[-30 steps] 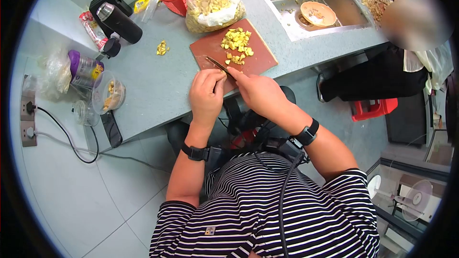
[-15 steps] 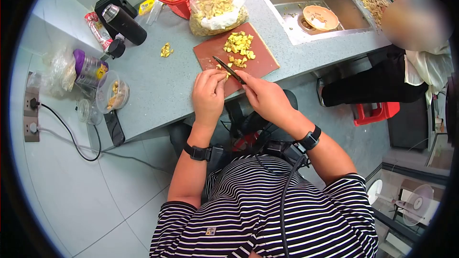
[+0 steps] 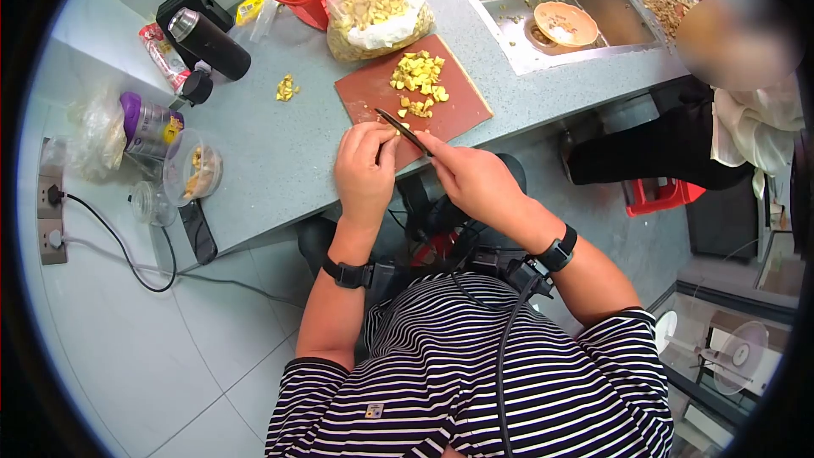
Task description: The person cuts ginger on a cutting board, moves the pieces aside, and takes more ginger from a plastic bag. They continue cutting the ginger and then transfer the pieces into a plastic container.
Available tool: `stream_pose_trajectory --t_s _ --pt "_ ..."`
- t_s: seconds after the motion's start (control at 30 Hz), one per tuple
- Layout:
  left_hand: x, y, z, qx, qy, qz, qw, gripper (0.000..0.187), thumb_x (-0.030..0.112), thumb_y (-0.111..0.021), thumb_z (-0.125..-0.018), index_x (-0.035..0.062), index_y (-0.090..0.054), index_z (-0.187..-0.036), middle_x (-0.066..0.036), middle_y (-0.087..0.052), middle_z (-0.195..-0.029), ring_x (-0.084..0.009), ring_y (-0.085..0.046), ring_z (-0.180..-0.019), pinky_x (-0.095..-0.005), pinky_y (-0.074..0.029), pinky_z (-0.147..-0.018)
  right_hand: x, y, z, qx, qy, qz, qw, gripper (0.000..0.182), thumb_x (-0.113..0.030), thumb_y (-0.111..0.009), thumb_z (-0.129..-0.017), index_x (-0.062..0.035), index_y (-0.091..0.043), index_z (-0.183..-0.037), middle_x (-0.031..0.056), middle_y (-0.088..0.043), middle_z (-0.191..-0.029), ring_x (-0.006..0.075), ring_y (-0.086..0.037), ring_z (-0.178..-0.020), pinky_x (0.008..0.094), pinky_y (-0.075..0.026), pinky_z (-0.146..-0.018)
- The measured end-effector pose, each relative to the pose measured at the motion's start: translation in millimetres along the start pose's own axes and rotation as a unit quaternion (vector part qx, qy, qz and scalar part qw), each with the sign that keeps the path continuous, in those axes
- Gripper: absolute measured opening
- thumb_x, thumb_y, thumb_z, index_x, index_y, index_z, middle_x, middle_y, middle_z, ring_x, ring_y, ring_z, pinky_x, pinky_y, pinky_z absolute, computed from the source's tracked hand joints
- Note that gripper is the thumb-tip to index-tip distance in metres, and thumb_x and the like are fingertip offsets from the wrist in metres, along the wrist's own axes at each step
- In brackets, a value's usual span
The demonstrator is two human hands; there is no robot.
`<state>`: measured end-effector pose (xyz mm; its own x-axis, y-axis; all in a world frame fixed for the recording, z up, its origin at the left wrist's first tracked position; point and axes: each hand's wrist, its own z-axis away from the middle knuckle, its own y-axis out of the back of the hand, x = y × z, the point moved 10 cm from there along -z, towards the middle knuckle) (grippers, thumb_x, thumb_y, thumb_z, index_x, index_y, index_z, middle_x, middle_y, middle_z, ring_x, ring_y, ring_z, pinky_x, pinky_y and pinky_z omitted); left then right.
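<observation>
Seemingly pinching a small yellow chunk [image 3: 398,131] between the fingertips of the left hand [image 3: 365,157] and gripping a knife [image 3: 390,120] in the right hand [image 3: 468,171] just beside them. Probably light, firm, slightly slippery; best held by its sides.

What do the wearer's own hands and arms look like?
Left hand and right hand: ungloved. Black left wristband and black right wristband, each with a dark boxy module. Short black-and-white striped fabric sleeves. Long black cable down the striped shirt.
</observation>
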<state>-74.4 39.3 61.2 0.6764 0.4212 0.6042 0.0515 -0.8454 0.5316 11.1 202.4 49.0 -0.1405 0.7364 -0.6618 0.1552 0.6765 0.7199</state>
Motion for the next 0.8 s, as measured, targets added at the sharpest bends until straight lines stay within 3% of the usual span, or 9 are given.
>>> stream_pose_trajectory --t_s 0.17,0.4,0.67,0.8 --pt "0 -2 -2 -0.002 0.003 0.008 1.0 0.015 -0.004 -0.089 -0.096 0.0 -0.08 -0.107 -0.012 -0.08 -0.113 -0.0301 -0.078 -0.101 -0.0393 -0.064 -0.085 -7 -2 -8 -0.026 -0.01 0.065 0.997 0.05 -0.02 -0.066 -0.114 -0.0102 -0.065 -0.163 0.0201 -0.078 -0.09 0.0446 -0.079 -0.085 0.058 -0.062 -0.074" --pt "-4 2 -1 0.006 0.015 0.025 1.0 0.015 -0.005 -0.088 -0.096 0.0004 -0.081 -0.108 -0.012 -0.08 -0.114 -0.0287 -0.078 -0.101 -0.0385 -0.064 -0.086 -13 -19 -32 -0.042 -0.007 0.122 0.992 0.047 -0.02 -0.065 -0.114 -0.0085 -0.067 -0.16 0.0186 -0.079 -0.09 0.0429 -0.08 -0.084 0.0574 -0.063 -0.074" --pt "-6 4 1 -0.01 0.012 0.049 0.999 0.018 -0.005 -0.084 -0.097 0.001 -0.084 -0.114 -0.013 -0.083 -0.121 -0.0293 -0.08 -0.11 -0.0387 -0.064 -0.092 0 -9 -16 -0.005 -0.03 0.016 0.999 0.044 -0.021 -0.064 -0.117 -0.0104 -0.066 -0.16 0.0238 -0.083 -0.11 0.0471 -0.08 -0.097 0.0605 -0.063 -0.082" --pt "2 4 -1 -0.008 -0.023 0.016 1.0 0.018 -0.005 -0.084 -0.097 0.0011 -0.085 -0.114 -0.013 -0.083 -0.121 -0.0312 -0.08 -0.113 -0.0407 -0.064 -0.096 2 -6 -14 0.004 -0.037 -0.01 0.999 0.047 -0.015 -0.067 -0.115 -0.014 -0.068 -0.162 0.0265 -0.082 -0.112 0.0502 -0.079 -0.1 0.0581 -0.063 -0.084"
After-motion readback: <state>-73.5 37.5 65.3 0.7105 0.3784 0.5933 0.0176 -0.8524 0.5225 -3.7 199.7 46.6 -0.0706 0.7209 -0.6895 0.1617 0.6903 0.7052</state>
